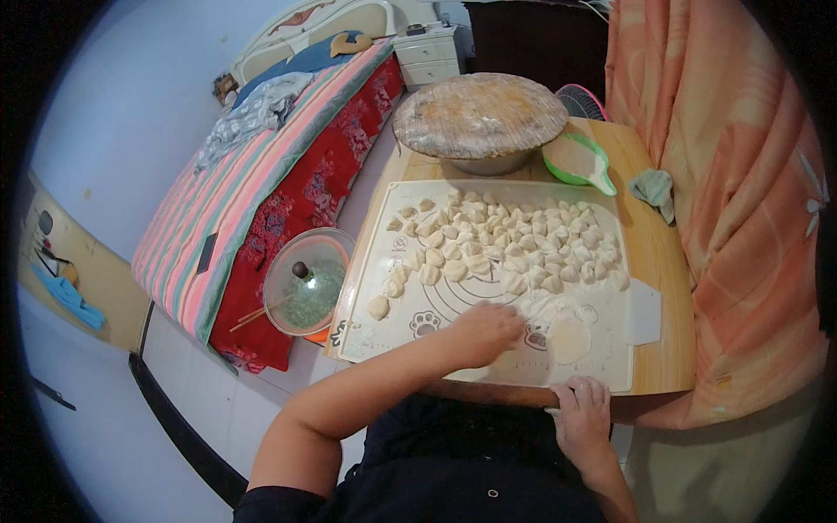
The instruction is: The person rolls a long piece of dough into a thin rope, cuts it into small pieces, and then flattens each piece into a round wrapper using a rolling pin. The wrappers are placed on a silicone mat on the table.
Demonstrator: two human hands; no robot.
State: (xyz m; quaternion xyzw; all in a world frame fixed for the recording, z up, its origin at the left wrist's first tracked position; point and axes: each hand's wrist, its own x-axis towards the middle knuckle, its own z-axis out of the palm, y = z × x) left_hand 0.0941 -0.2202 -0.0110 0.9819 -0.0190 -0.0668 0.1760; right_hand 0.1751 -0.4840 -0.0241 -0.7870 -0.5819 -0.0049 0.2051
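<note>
My left hand [490, 334] reaches across the front of the white printed mat [384, 336], its fingers curled down near the flour. Whatever they hold, if anything, is hidden. At the front table edge, my right hand [582, 411] is closed around the right end of a brown bar that looks like a rolling pin [488, 392]. A flat round of dough [571, 338] lies in the flour between my hands. Many small, floured dough pieces [523, 244] cover the far half of the mat. A white dough scraper [643, 312] rests at the mat's right edge.
A large bowl covered by a round woven lid [479, 113] stands at the back of the wooden table [667, 349], beside a green scoop of flour [577, 161] and a cloth [654, 192]. Left of it are a lidded bowl [307, 281], chopsticks [260, 314] and a bed [218, 200]. An orange curtain [724, 174] hangs right.
</note>
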